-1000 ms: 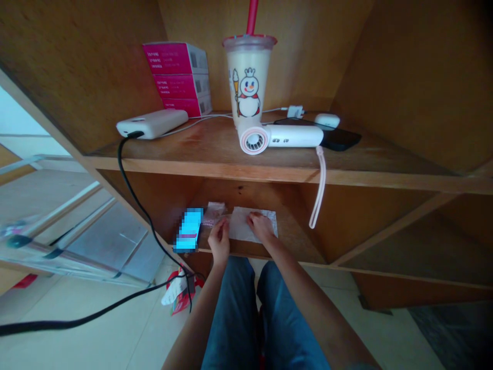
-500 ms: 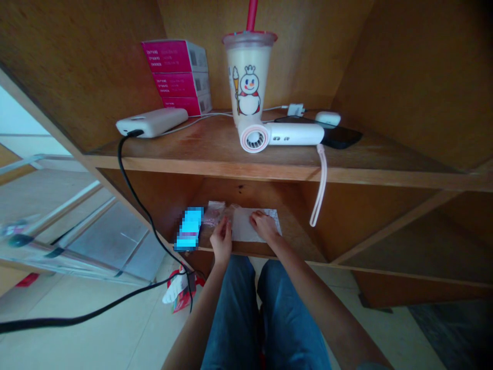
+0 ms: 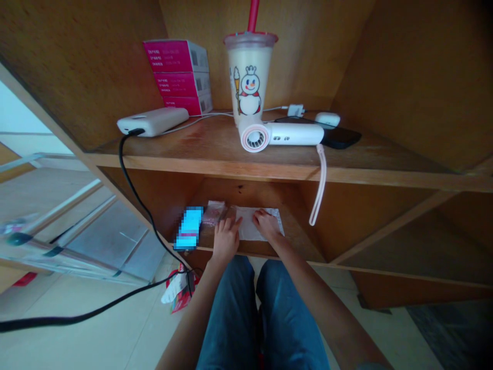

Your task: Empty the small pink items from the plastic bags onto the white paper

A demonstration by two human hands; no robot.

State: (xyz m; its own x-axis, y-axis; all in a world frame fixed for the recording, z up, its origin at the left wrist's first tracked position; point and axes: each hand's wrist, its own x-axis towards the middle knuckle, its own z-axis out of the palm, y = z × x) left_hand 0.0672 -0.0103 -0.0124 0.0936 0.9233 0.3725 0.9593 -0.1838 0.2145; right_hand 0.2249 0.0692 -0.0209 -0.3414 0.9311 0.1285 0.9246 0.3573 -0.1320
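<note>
On the lower shelf lies a whitish sheet (image 3: 250, 232), with a patterned strip showing along its right side. My left hand (image 3: 226, 239) rests over the sheet's left edge, fingers stretched and apart, palm down. On the sheet's upper right part is my right hand (image 3: 266, 224), its fingers curled together and pressed down; whatever they may hold is hidden. A small clear plastic bag (image 3: 214, 212) with pinkish contents lies just beyond my left hand. Left of that bag is a phone (image 3: 189, 227) with a lit, blurred screen.
On the upper shelf stand a drink cup (image 3: 250, 77) with a red straw, a white handheld fan (image 3: 285, 134), pink boxes (image 3: 177, 79) and a white power bank (image 3: 154, 122). A black cable (image 3: 134, 190) hangs at the left; a strap (image 3: 319, 190) dangles over the shelf edge.
My left hand has gone from a pinch on clear film at the sheet's left edge to lying flat with fingers spread, slightly further right. My right hand has barely moved.
</note>
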